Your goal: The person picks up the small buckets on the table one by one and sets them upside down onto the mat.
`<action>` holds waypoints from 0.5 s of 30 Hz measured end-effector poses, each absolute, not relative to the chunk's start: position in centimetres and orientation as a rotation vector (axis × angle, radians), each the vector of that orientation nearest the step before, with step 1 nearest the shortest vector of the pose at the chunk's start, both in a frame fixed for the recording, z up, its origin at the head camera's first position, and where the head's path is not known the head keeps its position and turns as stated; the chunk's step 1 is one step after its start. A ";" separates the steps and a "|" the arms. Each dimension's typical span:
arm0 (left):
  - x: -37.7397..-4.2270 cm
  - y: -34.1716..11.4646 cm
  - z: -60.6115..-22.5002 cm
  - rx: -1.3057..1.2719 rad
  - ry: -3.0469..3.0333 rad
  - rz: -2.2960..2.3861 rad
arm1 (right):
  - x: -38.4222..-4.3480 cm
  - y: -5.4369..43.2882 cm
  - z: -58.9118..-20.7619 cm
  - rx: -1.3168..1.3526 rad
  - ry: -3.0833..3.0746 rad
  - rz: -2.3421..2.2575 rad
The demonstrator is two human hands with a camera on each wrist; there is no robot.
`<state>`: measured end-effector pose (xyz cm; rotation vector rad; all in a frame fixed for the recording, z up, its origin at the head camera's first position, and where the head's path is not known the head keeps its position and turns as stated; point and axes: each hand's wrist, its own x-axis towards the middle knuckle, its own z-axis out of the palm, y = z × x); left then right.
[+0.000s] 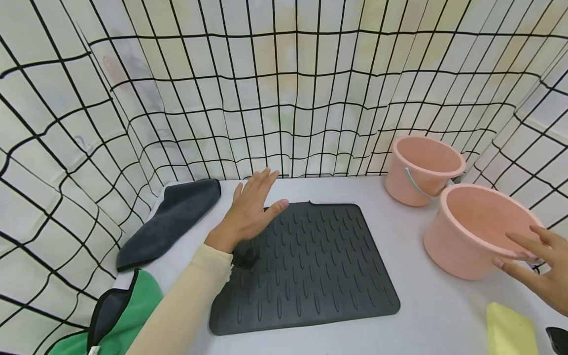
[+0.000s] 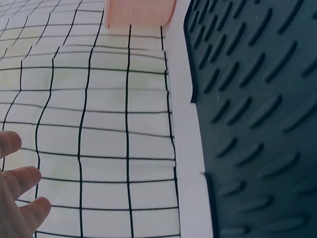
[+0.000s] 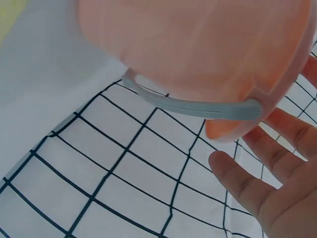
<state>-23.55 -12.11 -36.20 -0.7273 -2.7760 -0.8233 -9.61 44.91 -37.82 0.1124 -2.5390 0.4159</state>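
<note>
My left hand [image 1: 250,212] is held with fingers extended over the back left corner of a dark grey ribbed mat [image 1: 310,276], holding nothing. In the left wrist view its fingertips [image 2: 34,213] show at the lower left, beside the mat. At the right, my right hand [image 1: 543,261] is at the rim of the nearer pink bucket [image 1: 461,246]. Its fingers reach over the bucket's opening, with the thumb lower at the outer side. The right wrist view shows the fingertips right at the rim, next to the end of a grey-blue bucket handle [image 3: 198,108].
A second pink bucket [image 1: 410,182] stands behind the nearer one. A folded dark grey cloth [image 1: 170,222] lies back left, and a green cloth [image 1: 139,301] with dark edging front left. A yellow sponge-like block [image 1: 510,328] sits front right. Black wire grid [image 1: 293,103] encloses the back and sides.
</note>
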 end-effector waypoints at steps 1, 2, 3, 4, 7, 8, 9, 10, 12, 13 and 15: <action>-23.4 -11.9 -36.4 -0.742 -2.769 -0.832 | -9.6 45.0 -38.0 0.120 -2.529 0.422; -23.1 -11.6 -36.6 -0.754 -2.764 -0.846 | -9.6 45.0 -38.2 0.122 -2.525 0.420; -22.9 -11.4 -36.9 -0.765 -2.763 -0.849 | -9.6 45.1 -38.3 0.140 -2.506 0.434; -22.7 -11.2 -37.1 -0.777 -2.762 -0.851 | -9.7 45.2 -38.5 0.167 -2.477 0.451; -22.1 -10.6 -37.7 -0.807 -2.761 -0.853 | -9.8 45.3 -38.8 0.203 -2.424 0.464; -21.9 -10.4 -37.9 -0.814 -2.763 -0.850 | -9.8 45.3 -38.9 0.207 -2.410 0.464; -21.7 -10.2 -38.1 -0.820 -2.766 -0.845 | -9.9 45.3 -39.0 0.208 -2.399 0.465; -21.6 -10.1 -38.2 -0.827 -2.765 -0.846 | -9.8 45.4 -39.1 0.202 -2.395 0.457; -21.4 -9.9 -38.5 -0.836 -2.767 -0.842 | -9.8 45.4 -39.3 0.174 -2.389 0.457; -21.3 -9.8 -38.6 -0.839 -2.767 -0.838 | -9.8 45.4 -39.4 0.160 -2.385 0.465; -21.1 -9.7 -38.8 -0.843 -2.769 -0.844 | -9.6 45.5 -39.5 0.121 -2.387 0.466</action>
